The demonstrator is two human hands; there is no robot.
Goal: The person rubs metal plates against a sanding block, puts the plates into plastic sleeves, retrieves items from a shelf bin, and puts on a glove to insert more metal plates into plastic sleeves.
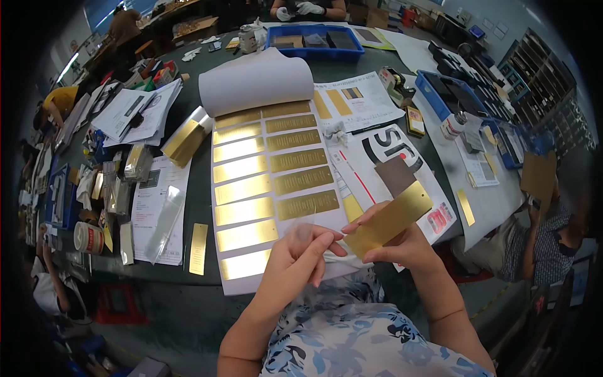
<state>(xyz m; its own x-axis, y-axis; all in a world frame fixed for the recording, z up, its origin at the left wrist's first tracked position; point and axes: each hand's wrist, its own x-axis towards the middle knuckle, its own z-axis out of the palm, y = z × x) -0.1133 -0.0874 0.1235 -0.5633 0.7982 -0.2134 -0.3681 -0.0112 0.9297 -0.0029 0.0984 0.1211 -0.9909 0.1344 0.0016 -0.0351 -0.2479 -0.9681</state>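
My right hand point(405, 251) grips a gold metal plate point(396, 217) with a small hole near its upper corner, thumb in front and fingers along its edge. Beside the plate's lower end, my left hand point(301, 257) is closed in a pinch. What looks like a piece of clear film point(304, 233) shows at its fingers, though its outline is faint. Under and beyond the left hand lies a white sheet point(242, 286) carrying two columns of gold plates point(243, 208); those in the right column show printed lines. The sheet's far end is rolled back point(257, 81).
A brown-grey plate point(396, 176) lies on a printed white bag point(383, 147). Left are a single gold tag point(198, 249), a clear plastic sleeve point(164, 223) and wrapped bundles point(138, 162). A blue tray point(314, 42) stands at the back, near a gloved co-worker point(309, 9).
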